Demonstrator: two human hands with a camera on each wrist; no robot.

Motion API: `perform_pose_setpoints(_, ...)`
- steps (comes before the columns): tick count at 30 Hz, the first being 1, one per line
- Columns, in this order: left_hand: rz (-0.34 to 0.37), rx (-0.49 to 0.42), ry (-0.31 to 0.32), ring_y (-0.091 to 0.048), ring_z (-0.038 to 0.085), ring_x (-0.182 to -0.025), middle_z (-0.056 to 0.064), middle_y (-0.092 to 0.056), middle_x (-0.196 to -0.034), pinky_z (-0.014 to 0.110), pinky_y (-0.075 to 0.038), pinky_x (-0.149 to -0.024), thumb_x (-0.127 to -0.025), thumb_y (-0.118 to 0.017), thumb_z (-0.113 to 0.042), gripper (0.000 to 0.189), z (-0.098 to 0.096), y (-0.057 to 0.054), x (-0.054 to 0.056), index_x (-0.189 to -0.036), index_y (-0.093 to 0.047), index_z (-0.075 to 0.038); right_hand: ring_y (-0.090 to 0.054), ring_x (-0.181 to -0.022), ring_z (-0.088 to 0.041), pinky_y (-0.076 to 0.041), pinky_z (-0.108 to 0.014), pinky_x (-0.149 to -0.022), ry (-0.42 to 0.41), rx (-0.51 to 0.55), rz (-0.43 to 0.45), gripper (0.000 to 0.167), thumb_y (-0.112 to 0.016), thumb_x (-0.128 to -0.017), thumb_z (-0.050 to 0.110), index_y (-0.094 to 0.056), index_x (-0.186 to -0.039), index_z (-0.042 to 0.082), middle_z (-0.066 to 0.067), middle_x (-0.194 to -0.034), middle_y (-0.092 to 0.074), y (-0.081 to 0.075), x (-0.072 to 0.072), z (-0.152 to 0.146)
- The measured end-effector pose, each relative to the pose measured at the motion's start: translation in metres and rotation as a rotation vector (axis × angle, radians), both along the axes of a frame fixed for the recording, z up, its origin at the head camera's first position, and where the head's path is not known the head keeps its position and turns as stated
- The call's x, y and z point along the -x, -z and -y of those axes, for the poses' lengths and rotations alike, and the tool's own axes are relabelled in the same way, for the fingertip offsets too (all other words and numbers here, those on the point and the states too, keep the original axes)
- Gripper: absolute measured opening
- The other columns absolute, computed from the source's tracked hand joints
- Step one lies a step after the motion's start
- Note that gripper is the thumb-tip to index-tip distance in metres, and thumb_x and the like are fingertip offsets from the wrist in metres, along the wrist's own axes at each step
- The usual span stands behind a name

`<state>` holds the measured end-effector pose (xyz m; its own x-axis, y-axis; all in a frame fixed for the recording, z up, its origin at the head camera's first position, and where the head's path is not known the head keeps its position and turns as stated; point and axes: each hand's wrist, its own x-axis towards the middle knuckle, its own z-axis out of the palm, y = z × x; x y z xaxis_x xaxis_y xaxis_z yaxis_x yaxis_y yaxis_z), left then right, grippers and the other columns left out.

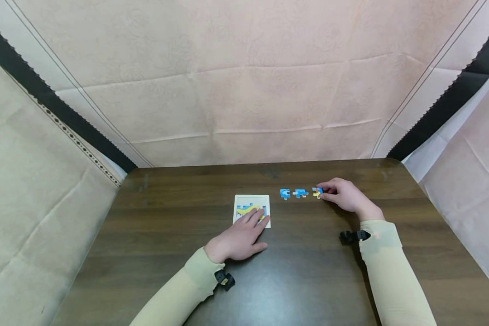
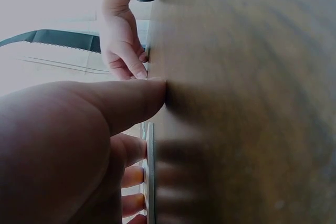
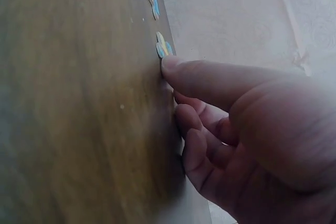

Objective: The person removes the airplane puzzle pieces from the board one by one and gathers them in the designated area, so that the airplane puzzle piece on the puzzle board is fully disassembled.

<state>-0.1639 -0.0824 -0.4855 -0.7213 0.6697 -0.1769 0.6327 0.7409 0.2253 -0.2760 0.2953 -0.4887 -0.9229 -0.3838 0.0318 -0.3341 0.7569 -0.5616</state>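
My left hand [image 1: 240,235] rests with its fingers spread over a white-framed jigsaw tray [image 1: 251,197], which holds a blue and yellow picture partly hidden by the fingers. In the left wrist view the fingertips press on the thin tray [image 2: 151,171] while the thumb touches the table. To the right, my right hand [image 1: 344,195] pinches a blue and yellow puzzle piece [image 1: 316,192] at its right edge between thumb and forefinger. The right wrist view shows the thumb against this piece [image 3: 161,45], low at the tabletop. The other fingers are curled.
Two more loose pieces lie in a row left of the pinched one: a blue piece [image 1: 285,194] and a mostly blue piece [image 1: 299,193]. All are on a brown wooden table [image 1: 293,280]. Pale cloth [image 1: 244,90] hangs behind its far edge and at both sides.
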Motion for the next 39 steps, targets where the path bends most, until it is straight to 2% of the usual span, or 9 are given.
perform_pose_setpoints(12, 0.004, 0.018, -0.009, -0.009, 0.033, -0.164, 0.013, -0.014, -0.179, 0.045, -0.015, -0.131, -0.111, -0.054, -0.048, 0.078, 0.000, 0.000, 0.000, -0.171, -0.024, -0.009, -0.064, -0.105, -0.028, -0.051, -0.049, -0.092, 0.022, 0.001, 0.015, 0.032, -0.075, -0.103, 0.017, -0.075, -0.133, 0.007, -0.012, -0.117, -0.067, 0.004, 0.000, 0.000)
perform_pose_setpoints(26, 0.008, 0.013, -0.009, -0.011, 0.034, -0.164, 0.014, -0.016, -0.178, 0.046, -0.016, -0.131, -0.111, -0.055, -0.048, 0.077, 0.000, -0.002, 0.000, -0.171, -0.025, -0.009, -0.062, -0.103, -0.027, -0.050, -0.048, -0.091, 0.028, -0.014, 0.024, 0.030, -0.074, -0.103, 0.016, -0.076, -0.132, 0.008, -0.012, -0.117, -0.068, 0.001, -0.001, 0.000)
perform_pose_setpoints(35, -0.004, -0.027, 0.000, -0.009, 0.034, -0.164, 0.013, -0.014, -0.179, 0.048, -0.015, -0.131, -0.111, -0.055, -0.048, 0.078, 0.003, 0.011, 0.003, -0.171, -0.024, -0.010, -0.062, -0.102, -0.027, -0.050, -0.048, -0.090, 0.028, -0.007, 0.030, 0.030, -0.074, -0.103, 0.016, -0.076, -0.131, 0.008, -0.011, -0.115, -0.068, 0.000, -0.002, 0.000)
perform_pose_setpoints(39, 0.002, -0.023, -0.005, -0.010, 0.033, -0.164, 0.013, -0.014, -0.179, 0.048, -0.015, -0.131, -0.111, -0.055, -0.048, 0.078, 0.002, 0.009, 0.003, -0.171, -0.024, -0.010, -0.062, -0.102, -0.027, -0.050, -0.048, -0.090, 0.029, -0.007, 0.030, 0.030, -0.075, -0.102, 0.017, -0.076, -0.131, 0.008, -0.011, -0.115, -0.068, 0.000, -0.002, 0.000)
